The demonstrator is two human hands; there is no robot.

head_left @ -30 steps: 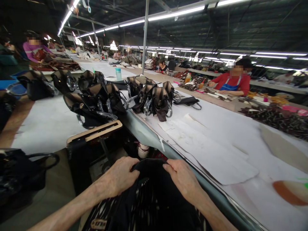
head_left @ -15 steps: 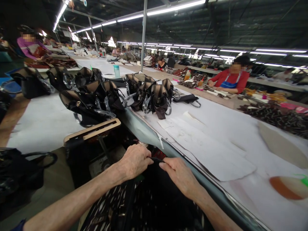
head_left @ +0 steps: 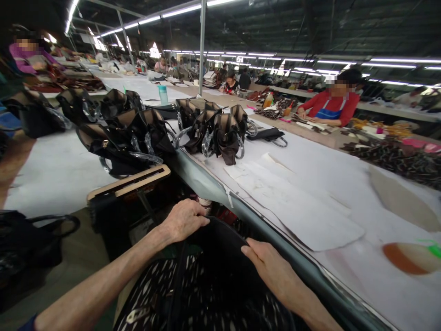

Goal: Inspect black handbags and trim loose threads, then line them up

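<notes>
Both my hands grip the upper edge of a black handbag (head_left: 223,232) held in front of my body. My left hand (head_left: 186,220) pinches the edge on the left, thumb and fingers pressed together. On the right, my right hand (head_left: 263,257) has its thumb and fingers closed over the same edge. Between them the edge bows in a curve, and the inside below is too dark to make out. Dark fabric with white flecks (head_left: 151,280) shows beneath, and a gold metal piece (head_left: 138,315) lies at lower left.
Several black handbags (head_left: 225,138) with wrapped handles stand on the white-covered table (head_left: 310,197). Ahead to my left is a slotted wooden frame (head_left: 129,184). A bottle with brown liquid (head_left: 409,259) lies at right. A co-worker in red (head_left: 330,108) sits across the table.
My hands have moved apart along the bag's edge, my left hand going left and my right hand right and down. More of the edge shows between them. The view has shifted slightly.
</notes>
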